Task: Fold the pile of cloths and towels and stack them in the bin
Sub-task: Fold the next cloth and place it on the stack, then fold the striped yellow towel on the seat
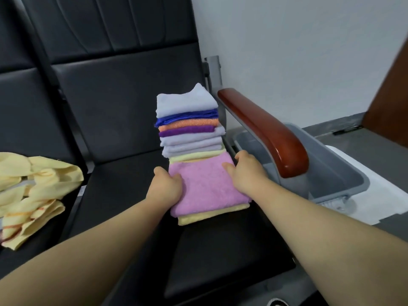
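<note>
- Both hands were on the pink towel [205, 186], folded flat on the black seat [123, 120].
- Left hand [164, 187] gripped the towel's left edge, thumb on top, fingers curled under and out of sight.
- Right hand [248, 171] lay over the towel's far right corner, thumb pressed on the pink surface, fingers wrapped down over the side — clamped on it.
- A folded yellow cloth [212, 216] sat under the pink one, its edge peeking out at the near side.
- Just behind, touching the pink towel, stood the stack [189, 122]: lilac on top, then blue, orange, purple, more lilac, and a pale yellow at the bottom.
- The stack leaned a little toward the armrest [267, 131], brown and glossy, on the seat's right.
- Beyond the armrest sat the grey bin [344, 168] on the floor, partly on a white sheet [379, 191]; no cloths could be seen inside it.
- Away to the left, on the next seat, a loose pile [33, 195] of yellow cloths lay crumpled and unfolded, some with orange stripes.
</note>
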